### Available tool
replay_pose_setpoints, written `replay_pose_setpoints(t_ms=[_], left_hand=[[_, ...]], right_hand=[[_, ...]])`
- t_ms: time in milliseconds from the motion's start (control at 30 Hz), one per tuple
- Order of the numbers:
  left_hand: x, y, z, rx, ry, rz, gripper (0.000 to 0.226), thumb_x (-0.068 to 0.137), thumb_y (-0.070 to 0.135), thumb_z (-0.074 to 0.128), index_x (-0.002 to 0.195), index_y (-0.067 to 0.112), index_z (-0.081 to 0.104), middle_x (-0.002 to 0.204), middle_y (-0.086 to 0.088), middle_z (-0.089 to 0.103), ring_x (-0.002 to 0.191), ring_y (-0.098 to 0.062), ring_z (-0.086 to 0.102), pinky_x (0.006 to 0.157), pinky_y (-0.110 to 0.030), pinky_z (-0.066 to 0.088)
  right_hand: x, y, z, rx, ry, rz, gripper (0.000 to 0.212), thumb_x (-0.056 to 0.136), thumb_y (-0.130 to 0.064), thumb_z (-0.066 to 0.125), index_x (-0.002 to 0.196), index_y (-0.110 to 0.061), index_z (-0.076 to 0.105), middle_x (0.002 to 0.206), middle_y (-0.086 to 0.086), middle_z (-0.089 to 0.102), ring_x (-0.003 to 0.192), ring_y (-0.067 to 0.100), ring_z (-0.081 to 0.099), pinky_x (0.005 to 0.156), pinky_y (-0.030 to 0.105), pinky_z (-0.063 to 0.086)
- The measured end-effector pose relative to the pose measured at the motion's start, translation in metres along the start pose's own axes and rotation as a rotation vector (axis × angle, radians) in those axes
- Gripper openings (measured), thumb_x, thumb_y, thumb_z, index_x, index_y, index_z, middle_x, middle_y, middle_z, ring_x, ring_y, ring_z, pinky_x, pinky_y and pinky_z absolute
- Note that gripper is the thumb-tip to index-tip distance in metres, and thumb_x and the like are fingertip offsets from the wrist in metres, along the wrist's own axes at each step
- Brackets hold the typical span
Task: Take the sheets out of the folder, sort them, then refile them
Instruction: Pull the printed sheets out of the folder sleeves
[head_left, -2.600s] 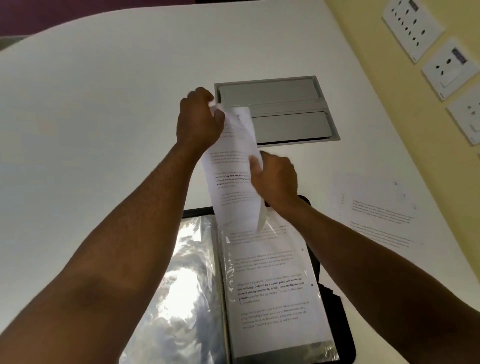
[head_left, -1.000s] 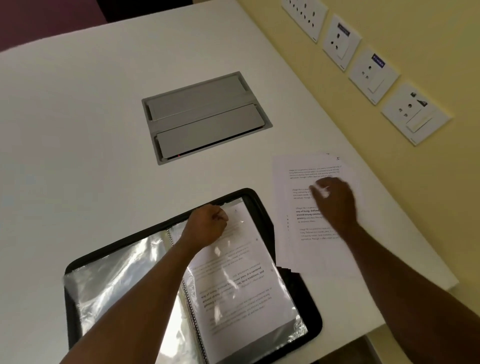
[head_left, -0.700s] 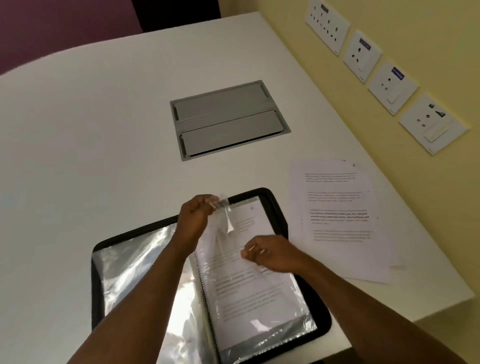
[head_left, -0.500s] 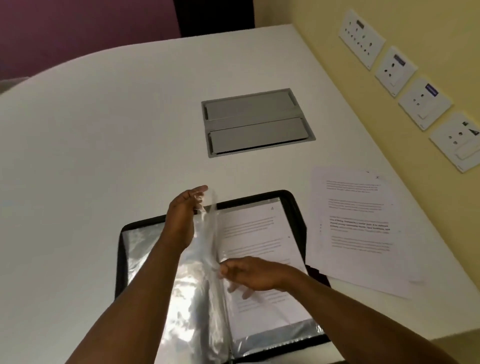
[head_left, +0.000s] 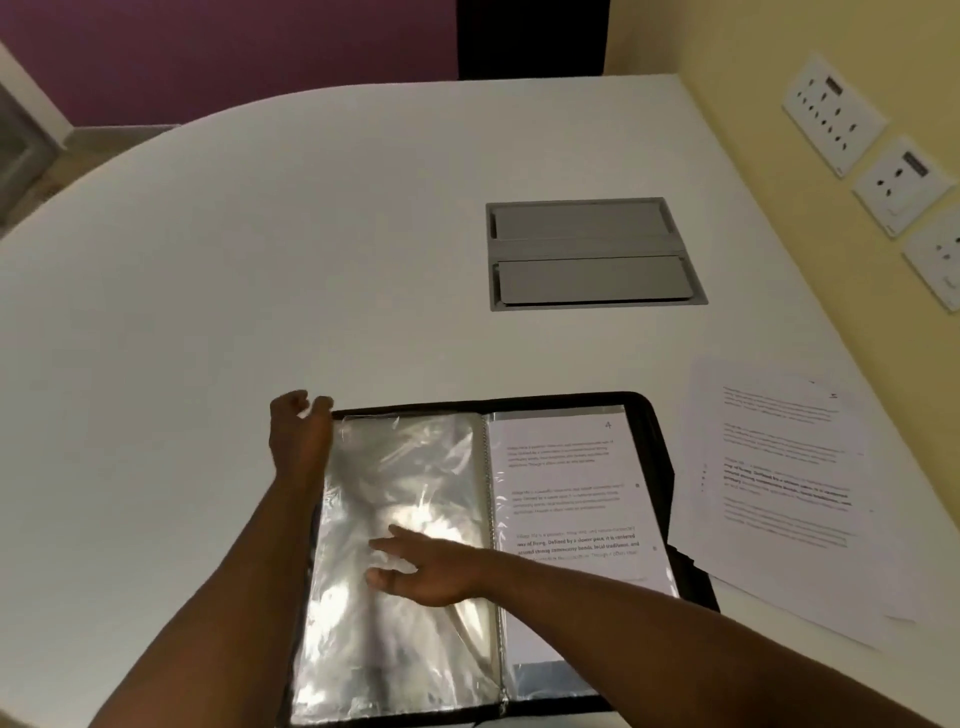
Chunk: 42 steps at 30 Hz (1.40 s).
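I see right hand (head_left: 436, 569) flat on empty sleeve (head_left: 400, 519) of open folder (head_left: 652, 452); left hand (head_left: 298, 431) at its far-left corner; loose sheets (head_left: 779, 483) right of both on bench (head_left: 260, 260).

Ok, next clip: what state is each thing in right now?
folder: open flat on the table.
left-page sleeves: empty, pressed by right hand.
right-page sleeve: holds a printed sheet.
loose sheets: stacked beside folder.
left hand: open at folder's corner.
cable hatch: closed.

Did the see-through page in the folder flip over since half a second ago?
Yes. The clear sleeve went from standing up over the spine to lying flat on the folder's left side, under the right hand.
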<state>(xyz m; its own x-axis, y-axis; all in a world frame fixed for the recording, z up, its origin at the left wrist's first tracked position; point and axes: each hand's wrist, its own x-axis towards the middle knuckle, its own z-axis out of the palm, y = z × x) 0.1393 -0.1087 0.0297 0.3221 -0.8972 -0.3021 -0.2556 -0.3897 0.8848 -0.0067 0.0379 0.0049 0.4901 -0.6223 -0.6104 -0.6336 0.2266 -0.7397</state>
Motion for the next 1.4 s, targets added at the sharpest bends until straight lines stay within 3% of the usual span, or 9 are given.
replay_pose_setpoints(t_ms=[133,267,433,600,700,867,1000,1167,1400], left_hand=[[-0.033,0.003,0.028,0.361,0.064,0.630,0.037,0.085,0.015,0.063,0.120,0.010,0.055,0.122,-0.006,0.055,0.111,-0.020,0.051,0.092,-0.035,0.043],[-0.057,-0.010,0.071,0.361,-0.365,0.621,0.039,0.083,0.028,0.053,0.116,0.010,0.061,0.115,-0.005,0.063,0.105,-0.022,0.061,0.092,-0.031,0.047],[-0.076,-0.038,0.118,0.746,-0.703,0.615,0.053,0.093,0.028,0.055,0.142,0.014,0.042,0.148,-0.005,0.042,0.136,-0.021,0.040,0.109,-0.030,0.032],[-0.079,-0.043,0.146,0.986,-0.756,0.706,0.068,0.097,0.033,0.047,0.154,0.016,0.015,0.162,-0.007,0.007,0.149,-0.021,0.008,0.120,-0.036,0.008],[-0.078,-0.040,0.159,1.068,-0.735,0.778,0.066,0.099,0.031,0.041,0.154,0.016,0.008,0.162,-0.006,0.004,0.150,-0.021,0.004,0.120,-0.036,0.003],[-0.075,-0.047,0.171,1.107,-0.648,0.930,0.056,0.098,0.029,0.047,0.148,0.010,0.031,0.153,-0.010,0.036,0.143,-0.025,0.030,0.119,-0.040,0.011],[-0.074,-0.055,0.173,1.063,-0.551,1.003,0.048,0.075,0.025,0.077,0.120,0.013,0.063,0.114,-0.007,0.070,0.111,-0.026,0.063,0.105,-0.043,0.041],[-0.070,-0.043,0.179,0.972,-0.524,1.020,0.052,0.070,0.014,0.078,0.120,0.010,0.063,0.096,-0.007,0.070,0.091,-0.026,0.064,0.089,-0.042,0.051],[-0.065,-0.038,0.190,0.961,-0.567,0.963,0.008,0.075,0.008,0.066,0.082,0.011,0.068,0.086,-0.005,0.059,0.082,-0.024,0.054,0.071,-0.035,0.048]], right_hand=[[0.007,0.005,0.007,0.109,0.142,-0.001,0.054,0.094,-0.053,0.051,0.142,-0.029,0.044,0.145,0.003,0.049,0.130,0.018,0.049,0.108,0.028,0.037],[-0.003,0.038,-0.019,-0.066,0.636,0.046,0.023,0.091,-0.031,0.053,0.100,-0.017,0.069,0.096,0.008,0.071,0.087,0.026,0.066,0.078,0.037,0.055],[-0.036,0.099,-0.080,-0.246,1.047,0.156,0.037,0.092,-0.026,0.062,0.128,-0.017,0.059,0.129,0.004,0.060,0.120,0.018,0.052,0.103,0.031,0.042],[-0.054,0.148,-0.133,-0.490,0.853,0.464,0.077,0.096,-0.049,0.047,0.155,-0.016,0.009,0.162,0.010,0.009,0.149,0.027,0.008,0.120,0.039,0.011],[-0.059,0.163,-0.145,-0.568,0.761,0.528,0.080,0.097,-0.054,0.039,0.155,-0.016,-0.001,0.162,0.010,0.006,0.150,0.026,0.002,0.120,0.037,0.003],[-0.055,0.177,-0.139,-0.733,0.871,0.445,0.068,0.095,-0.047,0.050,0.149,-0.010,0.031,0.149,0.009,0.043,0.143,0.025,0.032,0.119,0.040,0.015],[-0.054,0.177,-0.131,-0.792,0.991,0.354,0.053,0.083,-0.034,0.072,0.128,-0.008,0.060,0.117,0.011,0.069,0.115,0.028,0.062,0.108,0.046,0.038],[-0.054,0.163,-0.136,-0.880,1.011,0.141,0.052,0.068,-0.018,0.085,0.116,-0.013,0.067,0.092,0.004,0.069,0.090,0.024,0.063,0.091,0.042,0.050],[-0.062,0.160,-0.141,-1.057,0.940,-0.051,0.037,0.064,-0.012,0.083,0.098,-0.012,0.068,0.107,0.010,0.067,0.098,0.026,0.062,0.092,0.040,0.049]])
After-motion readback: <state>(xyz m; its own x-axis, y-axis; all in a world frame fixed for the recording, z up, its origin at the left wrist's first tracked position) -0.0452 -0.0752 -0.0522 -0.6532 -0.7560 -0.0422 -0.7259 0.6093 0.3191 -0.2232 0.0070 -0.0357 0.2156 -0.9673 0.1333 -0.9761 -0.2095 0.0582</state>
